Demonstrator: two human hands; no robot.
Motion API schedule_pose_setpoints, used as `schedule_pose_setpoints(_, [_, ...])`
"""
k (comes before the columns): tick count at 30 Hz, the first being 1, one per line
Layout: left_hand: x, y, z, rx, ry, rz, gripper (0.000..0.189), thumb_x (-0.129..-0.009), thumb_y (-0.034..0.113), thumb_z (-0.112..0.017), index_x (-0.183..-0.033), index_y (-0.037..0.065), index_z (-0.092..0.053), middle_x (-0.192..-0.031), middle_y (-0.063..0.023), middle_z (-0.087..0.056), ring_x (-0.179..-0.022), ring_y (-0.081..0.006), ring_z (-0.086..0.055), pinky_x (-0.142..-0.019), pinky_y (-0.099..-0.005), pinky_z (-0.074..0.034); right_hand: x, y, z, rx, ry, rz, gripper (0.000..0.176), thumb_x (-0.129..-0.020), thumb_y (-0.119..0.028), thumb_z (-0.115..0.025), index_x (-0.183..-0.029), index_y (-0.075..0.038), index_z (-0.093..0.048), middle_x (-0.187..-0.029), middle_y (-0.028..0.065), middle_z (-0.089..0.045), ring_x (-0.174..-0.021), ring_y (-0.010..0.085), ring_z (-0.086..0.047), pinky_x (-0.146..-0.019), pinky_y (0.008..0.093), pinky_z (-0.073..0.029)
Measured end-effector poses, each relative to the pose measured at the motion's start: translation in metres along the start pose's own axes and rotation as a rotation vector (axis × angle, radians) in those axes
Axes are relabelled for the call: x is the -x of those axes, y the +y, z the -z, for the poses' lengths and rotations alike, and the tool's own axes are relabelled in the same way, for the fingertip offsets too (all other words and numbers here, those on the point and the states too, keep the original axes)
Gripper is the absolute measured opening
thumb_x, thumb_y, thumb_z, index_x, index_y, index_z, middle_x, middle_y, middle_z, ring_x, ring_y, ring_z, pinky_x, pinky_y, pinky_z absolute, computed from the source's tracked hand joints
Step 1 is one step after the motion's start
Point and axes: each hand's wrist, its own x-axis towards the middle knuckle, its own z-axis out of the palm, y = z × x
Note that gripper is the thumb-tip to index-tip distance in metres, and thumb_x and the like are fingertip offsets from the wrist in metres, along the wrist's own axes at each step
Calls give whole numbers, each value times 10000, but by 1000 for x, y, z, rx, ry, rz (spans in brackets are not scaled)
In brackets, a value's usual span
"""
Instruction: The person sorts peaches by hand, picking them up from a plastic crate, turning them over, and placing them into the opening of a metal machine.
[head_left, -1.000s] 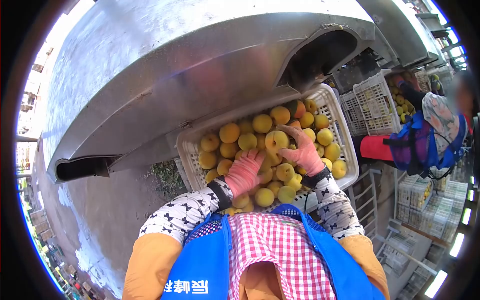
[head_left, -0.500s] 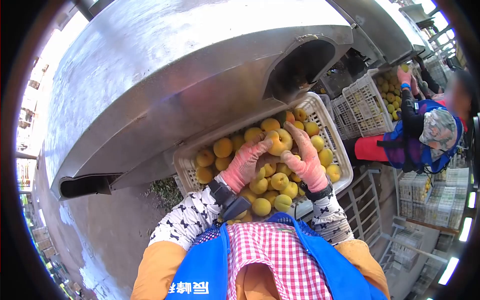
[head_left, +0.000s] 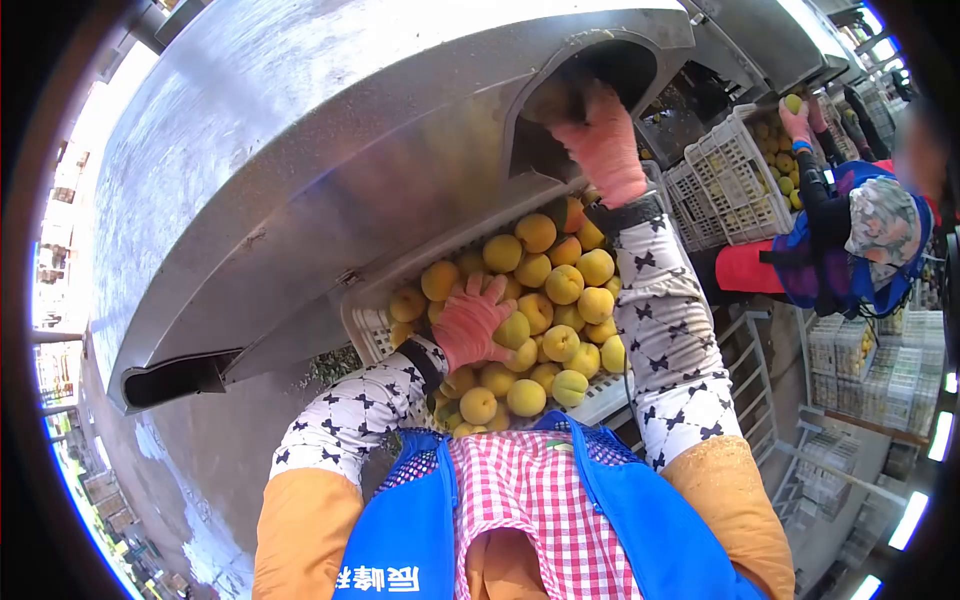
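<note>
Head-down view onto a white plastic crate point(head_left: 366, 322) heaped with yellow peaches point(head_left: 563, 284). Left hand point(head_left: 468, 325), in a pink glove, resting flat on the fruit at the crate's near-left part, fingers splayed, gripping nothing. Right hand point(head_left: 605, 145), also gloved, raised beyond the crate's far edge and thrust into the dark opening point(head_left: 590, 75) of a steel machine housing point(head_left: 330, 150). Fingertips lost in shadow there, so impossible to tell whether curled round a peach or empty.

Judging by the heap, little done so far: crate close to full, nearly all the fruit left to handle.

To the right of the crate, a co-worker's gloved hand point(head_left: 797, 120) lifting a peach above a second white crate point(head_left: 735, 175).

Against the picture from half a second before: then, both hands together on one large peach over the crate's middle. Now, that peach gone from that spot, right arm stretched up to the opening, left hand lowered onto the pile.
</note>
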Motion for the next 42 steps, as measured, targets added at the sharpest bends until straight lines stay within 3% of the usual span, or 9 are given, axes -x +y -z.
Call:
schedule_pose_setpoints(4, [-13,-2,21,41,-138,-10,847,-648,640,-755,-1342,177,-603,-1498,-148,-391,-1352,-428,-348,-1076,-515,-357,74,-14,40,-237,-132,-124,364,-788,-195,-766,-1080,-22,-636,-995,161,-641,-935,334,-644,-793,371,-525])
schedule_pose_setpoints(7, [-22,-4,27,9,-197,-44,830,-640,635,-760,-1305,158,-622,-1423,-139,-446,-1320,-418,-378,-1061,-503,-379,138,-22,16,308,-916,-423,660,-731,-444,-780,-1239,-60,-603,-1207,168,-595,-1096,336,-607,-934,418,-506])
schedule_pose_setpoints(12, [-22,-11,28,-64,-225,-88,816,-624,621,-769,-1253,119,-637,-1315,-153,-503,-1279,-419,-404,-1034,-504,-409,143,-25,1,365,-1020,-211,704,-730,-381,-789,-1272,13,-576,-1272,157,-582,-1147,292,-588,-1005,366,-462])
schedule_pose_setpoints(13, [-14,-14,26,81,-123,-36,806,-663,612,-763,-1273,106,-615,-1318,-149,-516,-1281,-400,-423,-1043,-503,-411,144,-22,13,362,-1011,-217,704,-730,-381,-789,-1272,13,-576,-1272,157,-582,-1147,292,-588,-1005,366,-462])
schedule_pose_setpoints(15, [-10,-17,18,220,-6,5,797,-702,602,-757,-1293,93,-593,-1320,-146,-528,-1283,-380,-441,-1053,-503,-413,154,-9,41,-948,-550,-712,750,-751,-274,-781,-1371,38,-499,-1356,126,-543,-1231,244,-543,-1066,340,-418])
schedule_pose_setpoints(18, [-5,-3,18,2345,137,-202,648,-916,521,-637,-1349,57,-510,-1321,-88,-563,-1224,-239,-560,-1082,-416,-438,161,-30,51,-1059,-292,-605,771,-732,-159,-755,-1423,17,-462,-1286,139,-561,-1195,223,-549,-1055,331,-425])
schedule_pose_setpoints(27, [-16,9,57,2416,459,-288,681,-856,624,-652,-1310,130,-534,-1271,-97,-578,-1245,-298,-518,-1073,-512,-425,70,-52,29,-202,194,-278,745,-664,-206,-844,-1320,-4,-554,-1184,215,-585,-1074,388,-596,-947,429,-494])
schedule_pose_setpoints(38, [-8,18,44,2493,551,-99,704,-837,632,-652,-1296,113,-528,-1285,-99,-550,-1245,-302,-495,-1101,-538,-368,8,-11,-78,181,-128,-359,808,-772,-301,-785,-1402,44,-414,-1254,259,-539,-1089,410,-581,-898,446,-505])
schedule_pose_setpoints(42, [-9,12,46,2691,493,-328,718,-844,646,-629,-1321,121,-516,-1320,-103,-536,-1310,-307,-445,-1136,-537,-319,24,-41,11,-373,319,-194,803,-755,-337,-798,-1383,26,-455,-1229,244,-563,-1078,392,-595,-900,441,-510])
